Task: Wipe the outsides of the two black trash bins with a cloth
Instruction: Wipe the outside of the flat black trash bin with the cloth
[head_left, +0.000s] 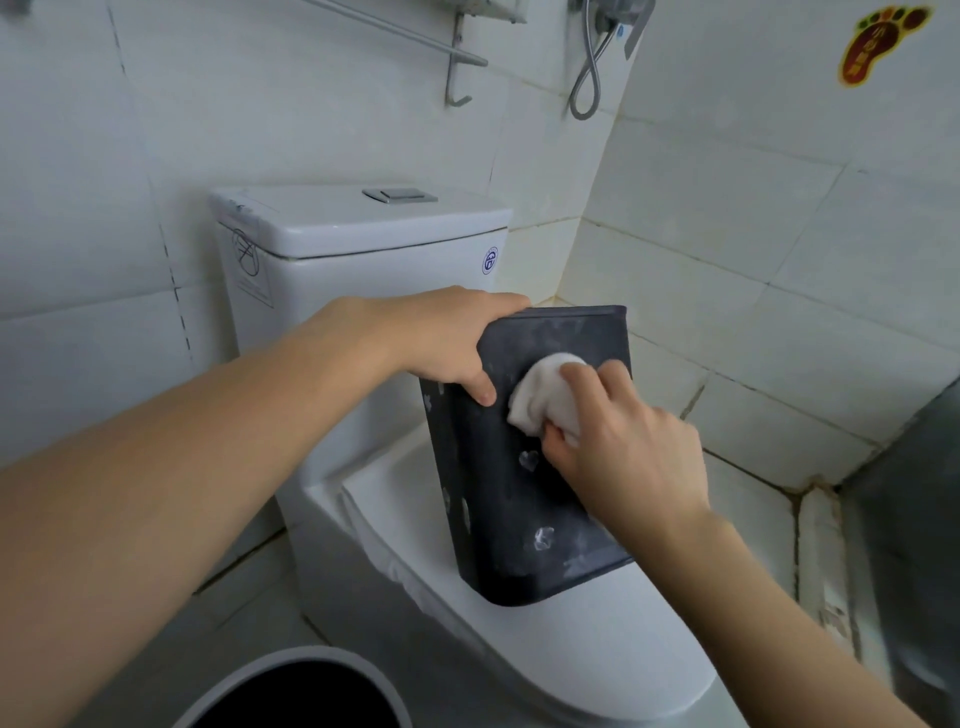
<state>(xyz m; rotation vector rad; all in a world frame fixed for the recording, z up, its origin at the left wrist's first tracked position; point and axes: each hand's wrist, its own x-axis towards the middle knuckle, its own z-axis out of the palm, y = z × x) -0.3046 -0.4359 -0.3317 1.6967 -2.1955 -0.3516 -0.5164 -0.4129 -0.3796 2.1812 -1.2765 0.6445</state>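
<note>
A black trash bin (524, 467) stands on the closed toilet lid (571, 649), tipped so that its broad dusty side faces the camera, with pale smudges scattered over that side. The left hand (441, 338) grips the bin's upper left corner, fingers curled over the top edge and thumb pressed on the facing side. The right hand (618, 441) holds a bunched white cloth (545, 395), fingers curled round it, and presses it against the upper part of the bin's facing side, just beside the left thumb. Behind the bin rises the white toilet tank (363, 244) with its silver flush button (400, 196). A second bin (296, 691), round with a pale rim and a dark inside, sits on the floor in front of the toilet and to its left. White wall tiles (727, 260) surround the toilet, and a foot-shaped sticker (883, 41) shows on the wall high to the right of the tank.
</note>
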